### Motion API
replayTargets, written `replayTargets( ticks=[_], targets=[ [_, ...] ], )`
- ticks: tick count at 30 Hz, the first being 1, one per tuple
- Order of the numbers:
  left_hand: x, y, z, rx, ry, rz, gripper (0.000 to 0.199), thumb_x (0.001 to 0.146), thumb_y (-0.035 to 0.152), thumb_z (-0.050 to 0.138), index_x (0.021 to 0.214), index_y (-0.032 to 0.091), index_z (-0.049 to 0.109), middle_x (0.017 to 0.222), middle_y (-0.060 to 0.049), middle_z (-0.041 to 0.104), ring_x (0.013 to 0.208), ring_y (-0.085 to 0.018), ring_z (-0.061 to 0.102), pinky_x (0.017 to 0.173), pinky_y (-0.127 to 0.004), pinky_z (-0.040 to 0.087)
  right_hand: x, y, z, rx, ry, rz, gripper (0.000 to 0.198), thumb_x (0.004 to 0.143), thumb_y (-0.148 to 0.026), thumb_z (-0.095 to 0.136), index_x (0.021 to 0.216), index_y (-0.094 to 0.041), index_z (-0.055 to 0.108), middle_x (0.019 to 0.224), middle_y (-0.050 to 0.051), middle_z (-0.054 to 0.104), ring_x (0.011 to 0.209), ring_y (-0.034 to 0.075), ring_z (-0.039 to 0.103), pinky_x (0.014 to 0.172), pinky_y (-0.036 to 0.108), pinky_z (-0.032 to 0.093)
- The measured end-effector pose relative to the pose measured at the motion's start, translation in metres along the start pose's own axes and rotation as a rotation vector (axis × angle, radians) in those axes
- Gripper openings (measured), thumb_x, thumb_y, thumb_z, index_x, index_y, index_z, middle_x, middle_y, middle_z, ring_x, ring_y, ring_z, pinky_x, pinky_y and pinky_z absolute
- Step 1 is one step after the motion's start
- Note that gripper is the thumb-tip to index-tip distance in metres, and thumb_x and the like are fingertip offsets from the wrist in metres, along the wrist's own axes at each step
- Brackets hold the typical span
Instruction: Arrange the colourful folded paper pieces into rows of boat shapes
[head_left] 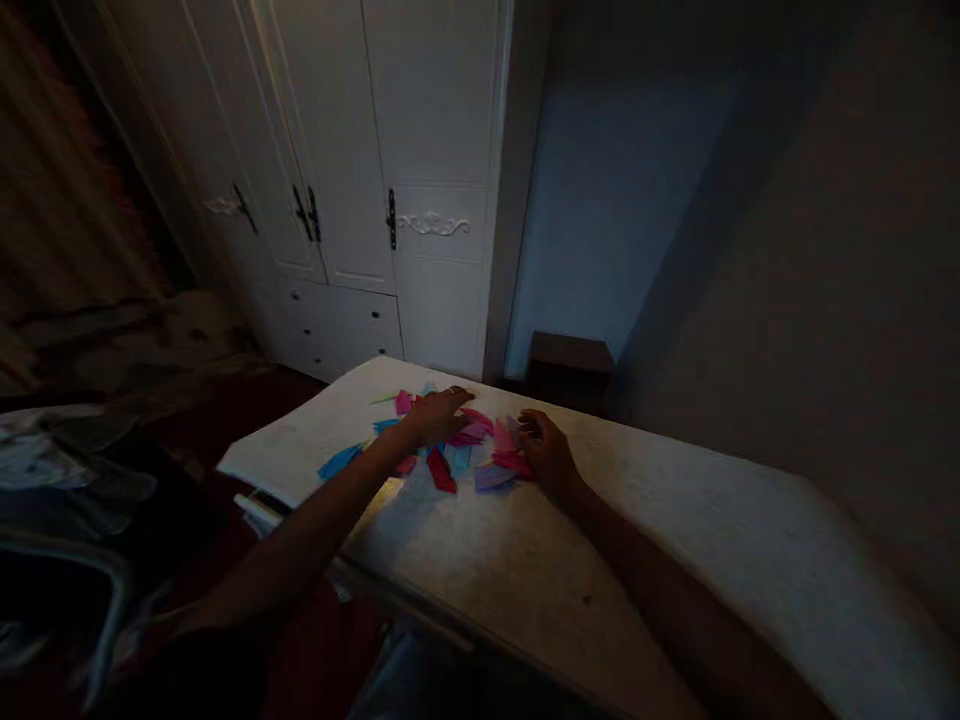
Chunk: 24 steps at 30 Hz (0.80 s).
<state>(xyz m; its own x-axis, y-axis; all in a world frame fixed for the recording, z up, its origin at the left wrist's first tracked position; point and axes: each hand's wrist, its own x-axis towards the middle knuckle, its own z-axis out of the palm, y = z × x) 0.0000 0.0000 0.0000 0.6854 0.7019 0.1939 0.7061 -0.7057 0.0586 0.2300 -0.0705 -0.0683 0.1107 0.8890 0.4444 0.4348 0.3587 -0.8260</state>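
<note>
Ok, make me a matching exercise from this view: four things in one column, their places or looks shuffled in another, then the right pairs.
1. Left hand
2. Wardrobe
3. Dark box
4. Dark red piece

A. Low, right of the wardrobe
B. Lying on the table
C. White, with black handles
D. Reaching over colourful pieces

Pairs: 1-D, 2-C, 3-A, 4-B

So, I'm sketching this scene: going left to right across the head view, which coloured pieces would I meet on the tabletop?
Outermost blue piece → small pink piece at the back → dark red piece → lilac piece.
</note>
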Motion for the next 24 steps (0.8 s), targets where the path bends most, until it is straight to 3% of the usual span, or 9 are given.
replayTargets(
  ticks=[7, 14, 17, 21, 24],
  targets=[
    [-0.003, -0.007, 0.009, -0.078, -0.082, -0.003, 0.053, 0.092, 0.037, 0.044, 0.140, 0.015, 0.038, 0.133, -0.015, 0.056, 0.120, -0.026, 0.055, 0.097, -0.035, 0.043, -0.003, -0.004, -0.001, -0.069, -0.002, -0.061, 0.035, 0.079, -0.025, 0.053, 0.114, -0.020, 0.058, 0.105, 0.009, 0.064, 0.089, 0.020, 0.062, 0.079, 0.036, 0.053],
    [-0.014, -0.016, 0.017, 0.002, -0.083, -0.082, 0.054, 0.091, 0.049, 0.043, 0.129, 0.011, 0.050, 0.115, -0.019, 0.065, 0.108, -0.031, 0.061, 0.092, -0.041, 0.045, -0.002, 0.000, 0.002, -0.208, -0.104, -0.152, 0.023, 0.082, -0.029, 0.055, 0.101, -0.019, 0.063, 0.100, 0.007, 0.063, 0.092, 0.019, 0.060, 0.086, 0.035, 0.049],
    [-0.020, -0.016, 0.019, -0.019, -0.006, -0.115, 0.054, 0.094, 0.048, 0.038, 0.132, 0.010, 0.046, 0.116, -0.019, 0.064, 0.109, -0.030, 0.060, 0.092, -0.041, 0.045, -0.002, 0.001, 0.001, -0.222, -0.114, -0.155, 0.024, 0.082, -0.030, 0.056, 0.101, -0.019, 0.064, 0.100, 0.008, 0.063, 0.092, 0.020, 0.060, 0.086, 0.036, 0.049],
    [-0.026, -0.028, 0.016, -0.058, 0.215, -0.111, 0.050, 0.095, 0.041, 0.036, 0.135, 0.011, 0.040, 0.133, -0.019, 0.053, 0.123, -0.028, 0.050, 0.102, -0.040, 0.040, -0.002, -0.001, -0.001, -0.184, -0.070, -0.101, 0.026, 0.082, -0.033, 0.056, 0.102, -0.018, 0.064, 0.103, 0.009, 0.064, 0.092, 0.021, 0.061, 0.085, 0.037, 0.050],
    [-0.027, -0.042, 0.009, 0.002, 0.273, -0.223, 0.046, 0.094, 0.035, 0.040, 0.131, 0.009, 0.045, 0.132, -0.020, 0.053, 0.119, -0.029, 0.053, 0.100, -0.040, 0.041, -0.002, -0.002, -0.001, -0.130, -0.006, -0.026, 0.027, 0.081, -0.035, 0.055, 0.102, -0.019, 0.064, 0.103, 0.009, 0.066, 0.091, 0.021, 0.062, 0.083, 0.037, 0.051]
  ],
)
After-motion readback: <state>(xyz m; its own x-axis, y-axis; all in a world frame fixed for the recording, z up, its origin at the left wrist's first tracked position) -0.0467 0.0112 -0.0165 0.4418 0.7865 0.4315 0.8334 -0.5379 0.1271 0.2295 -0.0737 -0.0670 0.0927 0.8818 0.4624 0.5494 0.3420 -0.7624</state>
